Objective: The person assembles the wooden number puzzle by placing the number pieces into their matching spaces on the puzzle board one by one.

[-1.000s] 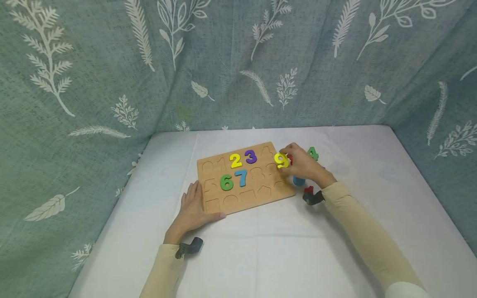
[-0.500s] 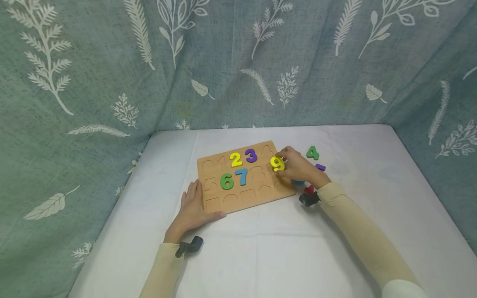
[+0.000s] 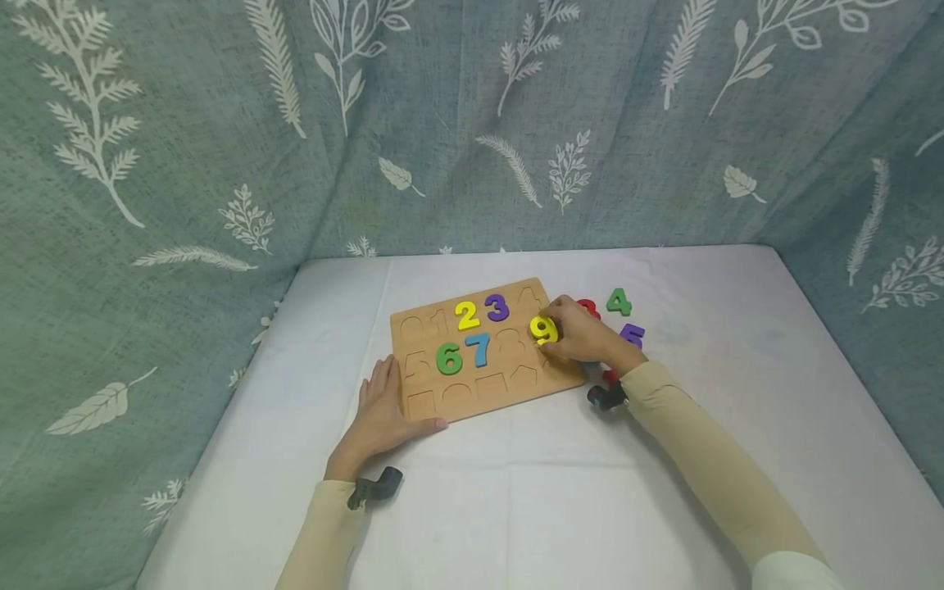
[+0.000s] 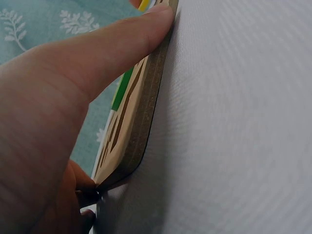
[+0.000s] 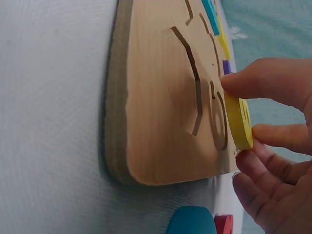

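Observation:
A yellow number 9 [image 3: 536, 329] is pinched by my right hand [image 3: 587, 334], thumb on one side and fingers on the other. In the right wrist view the yellow piece [image 5: 239, 122] stands tilted close over the wooden puzzle board [image 3: 549, 383], near a cut-out outline. My left hand [image 3: 376, 422] rests at the board's near left corner, thumb along the front edge and fingers straight along the left side. On the board lie a yellow 2 [image 3: 467, 323], a purple 3 [image 3: 503, 310], a green 6 [image 3: 442, 357] and a blue 7 [image 3: 483, 351].
Right of the board lie a green 4 [image 3: 619, 302], a purple 5 [image 3: 632, 334] and a red piece [image 3: 589, 306] partly behind my right hand. A blue piece [image 5: 192, 222] sits by the board's corner. White cloth [image 3: 509, 508] covers the table; a leafy curtain [image 3: 457, 164] hangs behind.
My right hand has carried the yellow 9 left and slightly nearer over the board's right side. The purple 5 has come into view from behind it. My left hand stays put.

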A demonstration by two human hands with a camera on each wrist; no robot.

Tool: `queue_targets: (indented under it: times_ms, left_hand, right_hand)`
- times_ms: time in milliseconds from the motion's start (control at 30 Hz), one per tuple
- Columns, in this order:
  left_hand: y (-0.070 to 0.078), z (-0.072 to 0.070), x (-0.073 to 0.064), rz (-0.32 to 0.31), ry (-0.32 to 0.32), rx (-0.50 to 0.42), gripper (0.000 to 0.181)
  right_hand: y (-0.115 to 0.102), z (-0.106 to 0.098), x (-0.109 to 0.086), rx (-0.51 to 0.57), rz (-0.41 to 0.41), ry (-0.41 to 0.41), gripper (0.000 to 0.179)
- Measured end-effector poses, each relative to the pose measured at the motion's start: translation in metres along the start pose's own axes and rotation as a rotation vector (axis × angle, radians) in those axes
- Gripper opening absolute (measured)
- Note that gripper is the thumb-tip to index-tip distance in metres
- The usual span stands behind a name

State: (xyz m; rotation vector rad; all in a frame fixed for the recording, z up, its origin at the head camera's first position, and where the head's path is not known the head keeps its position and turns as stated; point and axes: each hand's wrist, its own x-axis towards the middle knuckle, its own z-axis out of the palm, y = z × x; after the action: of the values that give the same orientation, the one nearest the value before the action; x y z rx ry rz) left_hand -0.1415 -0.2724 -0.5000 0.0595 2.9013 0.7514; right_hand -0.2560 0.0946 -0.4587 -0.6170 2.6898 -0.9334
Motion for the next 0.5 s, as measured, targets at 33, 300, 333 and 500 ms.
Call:
queue_targets:
  times_ms: [33, 300, 333, 500]
  left_hand:
    - [0.0001, -0.0001, -0.0001, -0.001, 0.0, -0.001, 0.149]
    - [0.0017, -0.0013, -0.0004, -0.003, -0.001, -0.005, 0.149]
    - [0.0018, -0.0012, -0.0004, -0.005, -0.002, -0.006, 0.149]
    - [0.0016, -0.0008, -0.0008, -0.003, -0.002, -0.003, 0.15]
  right_hand:
    - [-0.0001, 0.0007, 0.0004, 0.001, 0.011, -0.004, 0.065]
    - [0.0006, 0.0037, 0.0024, -0.021, 0.023, -0.016, 0.064]
    - [0.0007, 0.0039, 0.0028, -0.021, 0.023, -0.017, 0.064]
    - [0.0015, 0.0054, 0.0048, -0.03, 0.016, -0.019, 0.065]
